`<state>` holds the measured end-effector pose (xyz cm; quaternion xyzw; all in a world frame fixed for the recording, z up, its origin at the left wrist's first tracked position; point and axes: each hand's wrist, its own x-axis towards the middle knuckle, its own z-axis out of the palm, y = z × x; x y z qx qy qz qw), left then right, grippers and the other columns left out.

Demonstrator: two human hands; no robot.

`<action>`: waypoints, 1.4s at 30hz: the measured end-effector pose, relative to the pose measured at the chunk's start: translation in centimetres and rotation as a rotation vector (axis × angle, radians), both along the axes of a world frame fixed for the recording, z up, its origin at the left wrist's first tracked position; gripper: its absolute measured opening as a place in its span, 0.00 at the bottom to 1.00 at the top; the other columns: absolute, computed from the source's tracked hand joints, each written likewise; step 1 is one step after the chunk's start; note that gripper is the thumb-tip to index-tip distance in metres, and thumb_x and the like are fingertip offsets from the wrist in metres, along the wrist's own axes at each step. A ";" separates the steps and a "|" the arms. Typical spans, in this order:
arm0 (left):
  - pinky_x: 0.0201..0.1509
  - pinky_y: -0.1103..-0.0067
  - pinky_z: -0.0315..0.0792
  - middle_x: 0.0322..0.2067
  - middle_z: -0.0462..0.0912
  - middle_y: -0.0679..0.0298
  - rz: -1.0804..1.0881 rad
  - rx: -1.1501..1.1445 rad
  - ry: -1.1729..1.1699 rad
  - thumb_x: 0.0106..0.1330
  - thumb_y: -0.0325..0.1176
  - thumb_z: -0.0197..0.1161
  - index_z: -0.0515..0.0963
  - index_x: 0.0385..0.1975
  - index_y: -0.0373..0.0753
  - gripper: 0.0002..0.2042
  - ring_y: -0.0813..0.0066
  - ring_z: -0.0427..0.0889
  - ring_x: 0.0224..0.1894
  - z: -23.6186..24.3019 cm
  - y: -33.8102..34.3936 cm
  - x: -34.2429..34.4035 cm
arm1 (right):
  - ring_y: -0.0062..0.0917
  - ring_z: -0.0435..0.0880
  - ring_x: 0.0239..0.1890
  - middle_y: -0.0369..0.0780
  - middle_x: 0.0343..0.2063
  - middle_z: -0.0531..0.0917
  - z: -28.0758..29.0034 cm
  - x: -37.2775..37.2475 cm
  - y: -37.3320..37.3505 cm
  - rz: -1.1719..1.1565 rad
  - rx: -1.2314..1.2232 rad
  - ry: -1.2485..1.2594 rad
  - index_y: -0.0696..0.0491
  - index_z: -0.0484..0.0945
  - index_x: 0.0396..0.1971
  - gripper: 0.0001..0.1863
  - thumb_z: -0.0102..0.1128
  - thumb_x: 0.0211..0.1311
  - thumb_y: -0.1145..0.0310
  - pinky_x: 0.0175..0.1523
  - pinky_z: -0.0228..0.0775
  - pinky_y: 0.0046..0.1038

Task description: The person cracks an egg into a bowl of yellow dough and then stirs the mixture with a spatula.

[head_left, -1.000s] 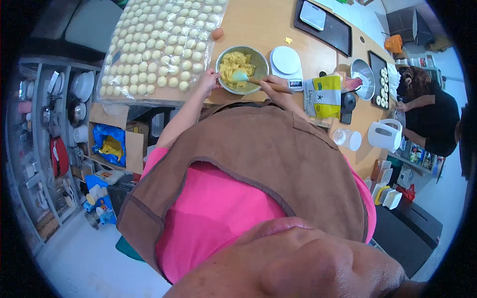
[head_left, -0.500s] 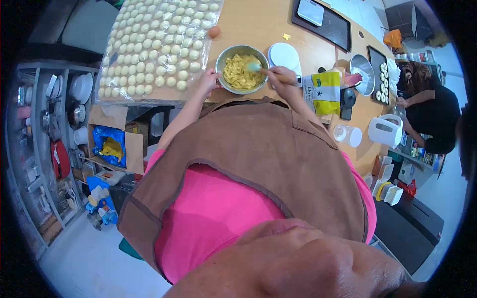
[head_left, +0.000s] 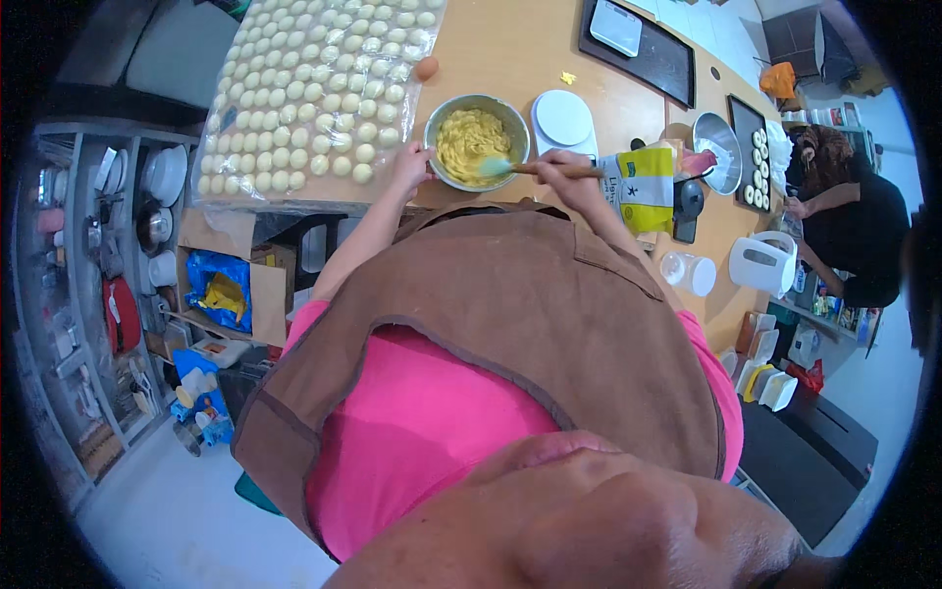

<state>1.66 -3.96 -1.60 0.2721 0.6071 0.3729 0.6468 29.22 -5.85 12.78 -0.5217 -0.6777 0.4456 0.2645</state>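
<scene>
My left hand (head_left: 413, 167) grips the left rim of a steel bowl (head_left: 432, 132) holding a lumpy yellow mixture (head_left: 466, 137). My right hand (head_left: 561, 173) is closed on the wooden handle of a pale blue spatula (head_left: 494, 166), whose head is down in the mixture at the bowl's lower right. A white scale (head_left: 564, 119) stands just right of the bowl, and a brown egg (head_left: 426, 69) lies above it. A white and yellow package (head_left: 645, 189) sits right of my right hand. Plastic-covered dough balls (head_left: 314, 108) spread over the table's left part.
At the right are dark trays (head_left: 658, 69), one with ringed dough pieces (head_left: 758, 157), a steel bowl (head_left: 727, 174), a white jug (head_left: 760, 265) and a clear jar (head_left: 701, 273). A co-worker (head_left: 873, 236) works there. Shelves (head_left: 69, 294) and an open box (head_left: 215, 288) are at left.
My right hand and the spatula have shifted about in the bowl; the blue head moved right and up, then down again to the lower right. My left hand stays on the rim.
</scene>
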 end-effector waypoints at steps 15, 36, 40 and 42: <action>0.21 0.81 0.69 0.23 0.73 0.67 -0.018 0.022 0.032 0.62 0.34 0.54 0.70 0.30 0.39 0.06 0.79 0.72 0.20 -1.4 0.0 -0.1 | 0.26 0.78 0.24 0.41 0.21 0.80 -3.4 -2.3 0.3 -0.037 0.328 -0.162 0.58 0.77 0.25 0.10 0.56 0.55 0.66 0.30 0.69 0.23; 0.17 0.81 0.70 0.18 0.71 0.66 -0.051 0.031 0.129 0.62 0.33 0.54 0.65 0.21 0.39 0.09 0.79 0.71 0.16 -0.2 0.5 -1.0 | 0.31 0.78 0.24 0.43 0.20 0.78 -2.3 -1.2 -0.4 0.123 0.134 -0.022 0.58 0.78 0.25 0.09 0.57 0.54 0.66 0.30 0.69 0.28; 0.17 0.81 0.70 0.18 0.71 0.68 -0.052 0.007 0.107 0.62 0.32 0.54 0.67 0.23 0.39 0.07 0.80 0.70 0.15 0.7 0.1 -0.9 | 0.31 0.79 0.26 0.43 0.21 0.79 -2.4 1.6 0.8 0.034 0.044 -0.088 0.58 0.77 0.28 0.09 0.57 0.54 0.66 0.33 0.70 0.29; 0.17 0.81 0.70 0.18 0.72 0.68 -0.054 0.015 0.102 0.62 0.32 0.53 0.68 0.24 0.38 0.07 0.80 0.71 0.16 0.6 0.5 -0.6 | 0.29 0.79 0.25 0.43 0.21 0.79 -3.1 -0.8 0.4 0.046 0.332 -0.058 0.58 0.77 0.28 0.09 0.57 0.54 0.66 0.31 0.69 0.27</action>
